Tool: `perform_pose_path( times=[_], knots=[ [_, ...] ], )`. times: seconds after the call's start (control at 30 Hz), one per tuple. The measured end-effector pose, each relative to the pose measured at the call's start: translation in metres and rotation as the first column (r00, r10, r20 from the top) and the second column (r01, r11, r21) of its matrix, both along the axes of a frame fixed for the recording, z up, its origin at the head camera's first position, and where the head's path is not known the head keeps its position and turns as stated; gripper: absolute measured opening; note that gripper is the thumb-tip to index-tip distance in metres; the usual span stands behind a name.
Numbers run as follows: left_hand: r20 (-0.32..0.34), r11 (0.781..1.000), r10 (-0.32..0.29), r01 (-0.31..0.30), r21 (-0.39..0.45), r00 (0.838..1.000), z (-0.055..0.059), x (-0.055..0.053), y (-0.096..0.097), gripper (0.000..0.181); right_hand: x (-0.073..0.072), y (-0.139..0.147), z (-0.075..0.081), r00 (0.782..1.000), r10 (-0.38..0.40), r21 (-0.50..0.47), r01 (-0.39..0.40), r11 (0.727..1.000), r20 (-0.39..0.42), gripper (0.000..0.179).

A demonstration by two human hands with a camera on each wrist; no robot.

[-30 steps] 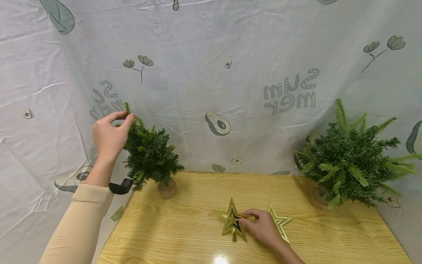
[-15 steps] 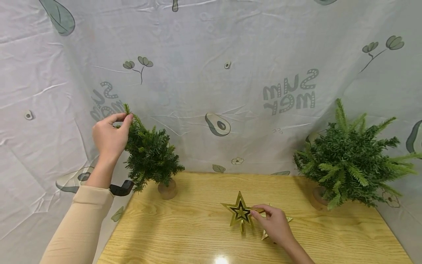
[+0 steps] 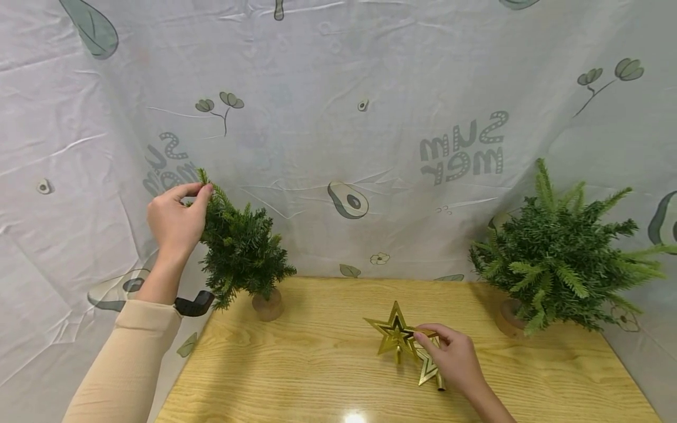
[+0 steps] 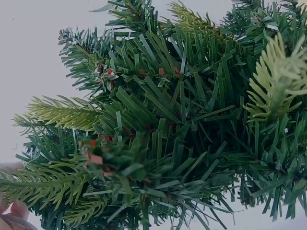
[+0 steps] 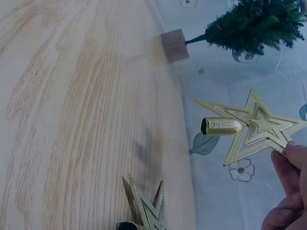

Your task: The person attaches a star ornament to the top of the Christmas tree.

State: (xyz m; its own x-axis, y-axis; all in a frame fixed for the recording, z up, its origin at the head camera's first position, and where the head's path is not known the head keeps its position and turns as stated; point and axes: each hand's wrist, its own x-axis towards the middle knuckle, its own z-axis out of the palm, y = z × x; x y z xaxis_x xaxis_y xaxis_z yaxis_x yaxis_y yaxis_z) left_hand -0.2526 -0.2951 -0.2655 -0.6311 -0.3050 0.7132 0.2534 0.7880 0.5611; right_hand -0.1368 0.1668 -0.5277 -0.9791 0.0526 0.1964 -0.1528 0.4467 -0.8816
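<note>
star (image 3: 396,333) hung above the table (image 3: 312,364), pinched by the right hand (image 3: 456,357) (a second star (image 3: 429,369) lay there, partly covered), while the left hand (image 3: 177,218) pinched a small tree (image 3: 245,252) near its tip.

There's room between the left tree (image 3: 245,252) and right tree (image 3: 560,264), cloth (image 3: 296,147) blocking behind.

Pale avocado-print cloth (image 3: 296,141) hanging behind wooden table (image 3: 317,341).

Gold star (image 3: 396,333) and right hand (image 3: 456,359) farther right than a second ago
</note>
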Motion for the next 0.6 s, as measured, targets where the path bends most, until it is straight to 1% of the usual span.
perform_pose_path(
  times=[0.23,0.43,0.6],
  knots=[
    [0.003,1.000,-0.014,0.014,0.019,1.000,0.000,0.002,0.002,0.031,0.003,0.008,0.003,0.998,-0.031,0.010,0.032,0.999,-0.055,0.014],
    [-0.035,0.999,-0.029,0.029,0.015,0.999,-0.003,0.004,0.004,0.027,0.004,0.016,0.005,0.993,-0.047,0.035,0.051,0.998,-0.111,0.011],
    [-0.056,0.999,-0.043,0.043,-0.002,0.997,-0.002,0.006,0.009,0.026,0.007,0.023,0.008,0.990,-0.050,0.037,0.055,0.998,-0.131,0.011]
  ],
)
